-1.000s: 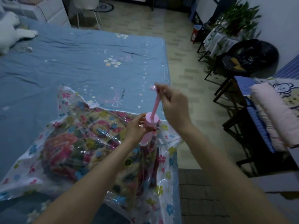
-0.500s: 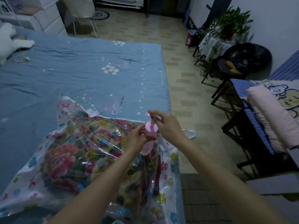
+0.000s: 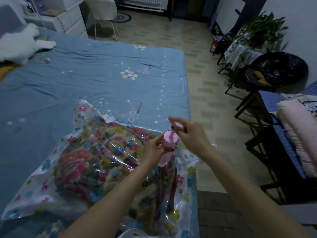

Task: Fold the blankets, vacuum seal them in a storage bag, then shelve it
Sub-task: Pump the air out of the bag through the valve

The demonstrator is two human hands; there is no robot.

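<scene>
The folding looked done and the packing too: one floral blanket (image 3: pixel 89 169) lay inside one clear flower-printed storage bag (image 3: pixel 187 170), which sat on the blue bed (image 3: pixel 96 78) in the lower left of the frame. The job stood at the air-removal stage, judging by the one pink hand pump (image 3: pixel 169 145) planted upright on the bag near its right edge. The left hand (image 3: pixel 152 149) had its fingers curled round the pump's barrel, holding it down on the bag. The right hand (image 3: pixel 192 134) pinched the pump's T-handle (image 3: pixel 175 125) between curled fingers, with a short length of rod showing above the barrel. The bag looked puffy and crinkled rather than tight and flat, so more pumping seemed to be needed; after that, shelving remained. Whether the bag's opening was sealed could not be told. At the right edge of the frame one stack of pink and printed bedding (image 3: pixel 298 133) rested on a dark stand, apparently not yet bagged. One white plush toy (image 3: pixel 20 43) lay at the upper left of the bed.
</scene>
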